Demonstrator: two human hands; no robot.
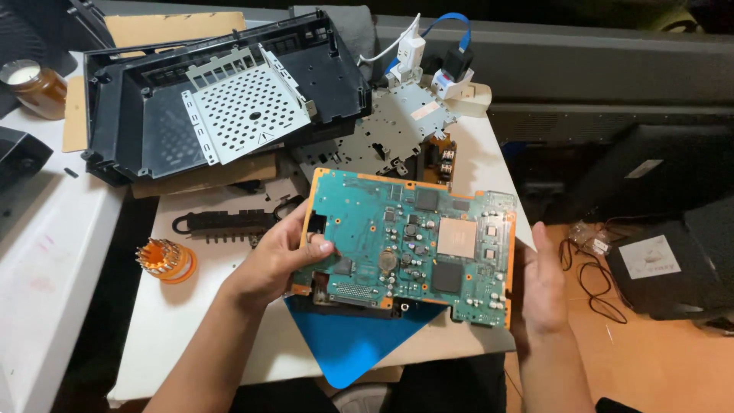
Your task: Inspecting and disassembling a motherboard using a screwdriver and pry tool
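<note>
A large green circuit board (413,245) with orange edges and a silver square chip is held up over the white table (191,329). My left hand (279,256) grips its left edge, thumb on the top face. Against the board's right edge presses my right hand (541,283), fingers behind it. Under the board lies a blue mat (352,344), with a dark part just showing between them.
At the back left sits a black plastic case shell (145,122) holding a perforated metal plate (245,107). A second metal shield plate (397,126) lies behind the board. An orange screwdriver bit holder (164,258), a black ribbed strip (225,222), a jar candle (34,86) and white plugs (413,53) stand around.
</note>
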